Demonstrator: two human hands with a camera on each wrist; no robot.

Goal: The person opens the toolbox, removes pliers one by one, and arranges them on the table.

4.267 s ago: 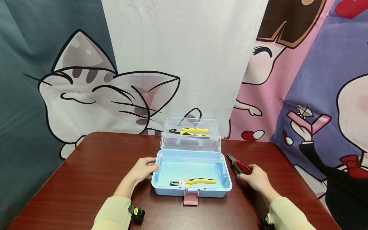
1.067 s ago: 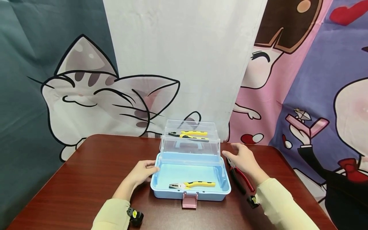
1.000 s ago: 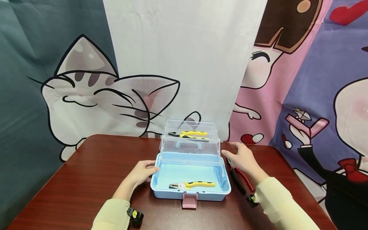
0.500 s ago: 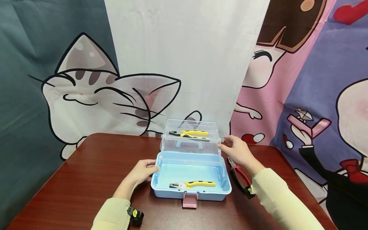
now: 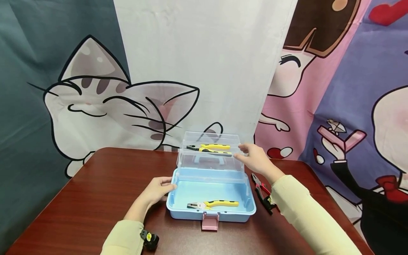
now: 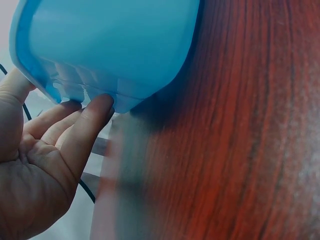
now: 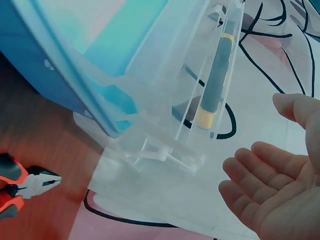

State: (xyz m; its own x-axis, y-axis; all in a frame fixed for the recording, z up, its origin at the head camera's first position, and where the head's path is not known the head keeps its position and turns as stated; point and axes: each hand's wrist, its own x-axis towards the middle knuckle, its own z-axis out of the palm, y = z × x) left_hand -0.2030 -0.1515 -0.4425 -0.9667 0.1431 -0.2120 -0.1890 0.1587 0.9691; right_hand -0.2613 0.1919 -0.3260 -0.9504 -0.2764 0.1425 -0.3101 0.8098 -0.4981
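Note:
My left hand [image 5: 156,191] holds the left side of a light blue toolbox [image 5: 204,187]. Its thumb is over the rim and its fingers [image 6: 92,117] lie against the outer wall. Raised behind the box is a clear tray [image 5: 208,136] bearing yellow-and-black pliers [image 5: 216,146]. Beside the tray's right end is my right hand [image 5: 256,158], fingers spread and holding nothing; in the right wrist view a gap separates it from those pliers' handle [image 7: 217,75]. Other yellow-handled pliers [image 5: 223,203] lie inside the box.
Red-and-black pliers [image 5: 257,182] lie on the table right of the box, partly behind my right wrist camera. A pink latch [image 5: 210,223] hangs down at the box's front. A printed cloth [image 5: 204,53] hangs behind the dark red table [image 5: 105,191].
My right hand has let go of the red-and-black pliers, leaving them on the table, and moved up and left to the clear tray's end. The left hand has stayed at the box.

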